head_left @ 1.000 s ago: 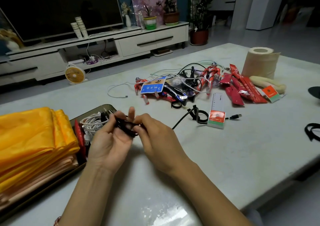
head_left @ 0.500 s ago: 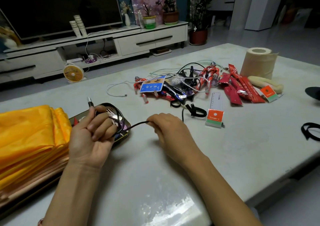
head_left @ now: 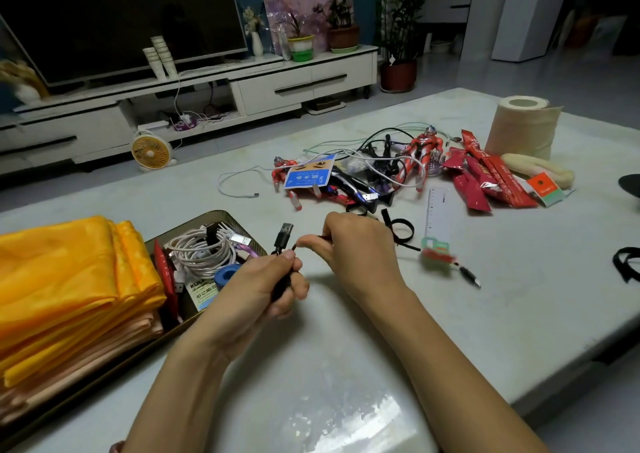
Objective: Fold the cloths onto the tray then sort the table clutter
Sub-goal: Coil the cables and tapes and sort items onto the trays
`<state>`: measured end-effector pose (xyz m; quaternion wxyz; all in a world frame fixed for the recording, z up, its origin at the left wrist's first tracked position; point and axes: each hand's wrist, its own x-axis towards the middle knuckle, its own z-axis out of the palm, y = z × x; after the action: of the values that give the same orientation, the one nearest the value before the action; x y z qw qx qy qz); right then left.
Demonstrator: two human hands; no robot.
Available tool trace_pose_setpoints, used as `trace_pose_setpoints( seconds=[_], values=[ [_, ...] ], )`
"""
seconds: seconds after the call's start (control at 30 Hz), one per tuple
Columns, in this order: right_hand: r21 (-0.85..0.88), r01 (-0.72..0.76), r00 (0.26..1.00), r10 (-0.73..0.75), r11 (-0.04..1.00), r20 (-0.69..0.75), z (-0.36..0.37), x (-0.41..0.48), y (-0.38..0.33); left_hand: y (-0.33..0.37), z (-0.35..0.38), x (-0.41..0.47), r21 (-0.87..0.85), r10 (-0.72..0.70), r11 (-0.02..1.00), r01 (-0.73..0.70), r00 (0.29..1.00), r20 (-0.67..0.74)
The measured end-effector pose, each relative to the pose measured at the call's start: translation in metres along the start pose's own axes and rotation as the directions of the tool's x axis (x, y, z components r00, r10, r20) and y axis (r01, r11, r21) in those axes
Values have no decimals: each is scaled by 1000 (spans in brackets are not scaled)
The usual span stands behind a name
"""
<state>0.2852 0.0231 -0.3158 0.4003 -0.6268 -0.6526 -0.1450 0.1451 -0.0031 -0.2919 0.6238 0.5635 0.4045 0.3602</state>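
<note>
1. A person winds a black USB cable (head_left: 281,284) just in front of the tray (head_left: 221,215). The left hand (head_left: 256,293) is fisted round the gathered loops, with the cable's USB plug (head_left: 284,236) sticking up above the thumb. The right hand (head_left: 356,255) pinches the running length between thumb and fingertips, close beside the left.
2. Half a second ago the hands were drawn apart with a stretch of cable taut between them. Now they have closed up again, which suggests another turn is being laid on the bundle. The far connector (head_left: 471,277) has been dragged in past the foot of the ruler (head_left: 437,210), so little slack appears left to wind.
3. Folding looks finished: yellow cloths (head_left: 69,279) lie stacked on the tray's left part. A coiled white cable (head_left: 202,251) and a blue tape roll (head_left: 227,274) already sit in its right part, where this bundle probably belongs.
4. Still unsorted across the tabletop (head_left: 346,341) are toy figures (head_left: 420,152) tangled with more cables, a loose white lead (head_left: 235,182), red sachets (head_left: 485,182) and a toilet roll (head_left: 523,130). A black strap (head_left: 401,227) lies just beyond the right hand.
5. The trailing cable passes the ruler's blurred lower end and may snag or drag it. Whether it runs over or under cannot be told.
</note>
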Motion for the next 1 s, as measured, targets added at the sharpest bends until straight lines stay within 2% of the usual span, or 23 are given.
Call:
trace_pose_setpoints(
  seconds=[0.07, 0.17, 0.27, 0.33, 0.47, 0.6, 0.67, 0.77, 0.83, 0.93, 1.0],
  values=[
    [14, 76, 994, -74, 997, -82, 1, 4, -9, -4, 5, 5, 32, 0, 999, 4, 995, -100],
    [42, 252, 955, -242, 967, -174, 7, 8, -24, -10, 7, 15, -66, 39, 996, -60, 961, -275],
    [38, 339, 934, -331, 940, -137, 8, 3, -33, -10, 5, 19, -198, 103, 960, -199, 906, -410],
    [97, 360, 931, -352, 928, -91, 6, -5, -38, -9, 1, 20, -334, 61, 911, -240, 882, -467],
    [187, 347, 933, -359, 919, 32, 1, -19, -46, -7, -5, 23, -583, 9, 780, -229, 935, -355],
    [282, 294, 932, -339, 913, 127, -6, -29, -45, -3, -8, 22, -735, -28, 648, -199, 958, -284],
    [285, 254, 941, -305, 924, 148, -11, -29, -42, -1, -7, 20, -752, -25, 626, -207, 958, -284],
    [293, 185, 953, -244, 938, 181, -18, -28, -32, 2, -9, 17, -719, 7, 645, -258, 943, -332],
    [258, 161, 939, -228, 953, 256, -23, -26, -27, 7, -10, 14, -717, 38, 639, -279, 943, -332],
    [253, 98, 893, -197, 962, 404, -28, -22, -20, 9, -17, 9, -774, 95, 564, -287, 954, -284],
    [283, 23, 878, -155, 959, 453, -33, -20, -14, 7, -29, 10, -814, 133, 538, -218, 976, -174]
  ],
)
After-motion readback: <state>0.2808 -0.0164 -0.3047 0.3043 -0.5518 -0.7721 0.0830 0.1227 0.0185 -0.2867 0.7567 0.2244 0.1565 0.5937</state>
